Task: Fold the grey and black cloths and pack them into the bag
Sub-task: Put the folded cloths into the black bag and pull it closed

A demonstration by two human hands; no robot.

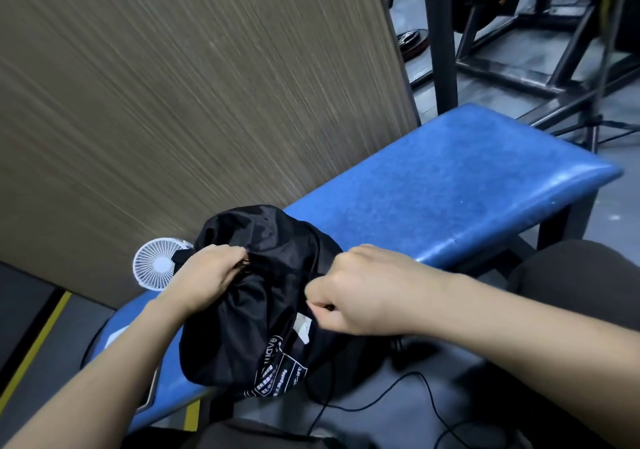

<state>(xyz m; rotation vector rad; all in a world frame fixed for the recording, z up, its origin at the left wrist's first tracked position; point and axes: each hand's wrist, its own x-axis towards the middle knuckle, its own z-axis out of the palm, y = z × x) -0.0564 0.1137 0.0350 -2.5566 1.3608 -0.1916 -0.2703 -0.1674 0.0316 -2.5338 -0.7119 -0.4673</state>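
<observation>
A black drawstring bag (273, 296) with white print and a white label lies bulging on the near end of the blue bench (446, 185). My left hand (207, 275) grips the gathered fabric at the bag's mouth on its left side. My right hand (360, 293) is curled and pinches the bag's fabric or cord on the right side. No grey or black cloth shows outside the bag; whatever it holds is hidden.
A small white fan (157, 263) sits on the bench behind my left hand, against a tall wood-grain panel (173, 85). A black cable (398, 396) trails over the floor below the bench. Black and orange metal frames (519, 33) stand at the back right.
</observation>
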